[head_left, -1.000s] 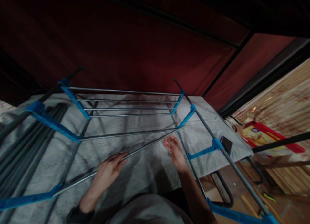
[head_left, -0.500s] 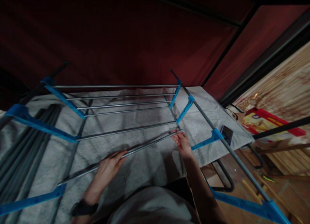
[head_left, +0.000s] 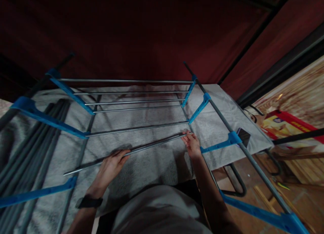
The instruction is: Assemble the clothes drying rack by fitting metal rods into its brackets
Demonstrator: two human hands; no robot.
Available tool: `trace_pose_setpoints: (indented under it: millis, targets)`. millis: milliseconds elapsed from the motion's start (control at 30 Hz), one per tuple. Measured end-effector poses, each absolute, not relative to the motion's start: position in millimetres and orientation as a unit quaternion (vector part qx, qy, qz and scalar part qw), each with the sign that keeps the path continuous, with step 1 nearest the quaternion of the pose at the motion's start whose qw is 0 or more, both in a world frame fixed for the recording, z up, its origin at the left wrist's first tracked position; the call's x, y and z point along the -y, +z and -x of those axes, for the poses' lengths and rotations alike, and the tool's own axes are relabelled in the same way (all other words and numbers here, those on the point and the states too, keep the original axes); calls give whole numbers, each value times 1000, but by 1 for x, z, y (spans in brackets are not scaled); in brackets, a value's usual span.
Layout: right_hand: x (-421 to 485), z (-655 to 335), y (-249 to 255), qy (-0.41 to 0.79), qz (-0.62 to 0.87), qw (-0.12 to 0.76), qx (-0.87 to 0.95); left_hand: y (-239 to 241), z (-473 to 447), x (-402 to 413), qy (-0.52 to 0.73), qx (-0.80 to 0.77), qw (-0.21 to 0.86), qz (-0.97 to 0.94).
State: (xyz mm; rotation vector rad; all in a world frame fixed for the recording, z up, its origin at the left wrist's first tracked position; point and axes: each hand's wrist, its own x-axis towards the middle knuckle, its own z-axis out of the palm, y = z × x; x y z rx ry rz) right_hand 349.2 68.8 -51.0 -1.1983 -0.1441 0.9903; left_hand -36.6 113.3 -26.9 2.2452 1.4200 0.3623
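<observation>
A loose metal rod (head_left: 141, 149) lies slantwise over a grey towel (head_left: 152, 163), inside a rack frame of grey tubes and blue plastic brackets (head_left: 199, 109). My left hand (head_left: 110, 166) grips the rod near its middle, fingers curled over it. My right hand (head_left: 192, 144) pinches the rod's right end, just below a blue bracket. Several fitted rods (head_left: 131, 102) span the frame's far part between the blue side pieces.
A bundle of dark tubes (head_left: 22, 153) lies on the towel at the left. A dark phone (head_left: 243, 135) rests near the towel's right edge. A red and yellow box (head_left: 286, 126) and wooden slats sit on the floor at right. A dark red wall rises behind.
My right hand went from open beside the rod to holding its right end. The rod's left end came off the blue bracket at lower left, and the rod lies flatter.
</observation>
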Motion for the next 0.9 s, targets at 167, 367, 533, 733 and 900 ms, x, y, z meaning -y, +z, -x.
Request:
trace_pose_setpoints:
  millis: [167,367,533,733,900]
  targets:
    - [-66,-343,-56,455,543,701,77,-26,26,-113,132,-501,230,-823]
    - [-66,-345,-62,457,532,706,97,-29,31,-116,110,-515,231,-818]
    - [-68,-360,-62,449,527,718,67,-34,54,-115,114,-542,198,-809]
    - [-68,-375,-65,402,529,747,19,-43,86,-109,141,-548,155,-810]
    - [-68,-381,-65,393,530,751,8,-43,92,-100,204,-617,79,-756]
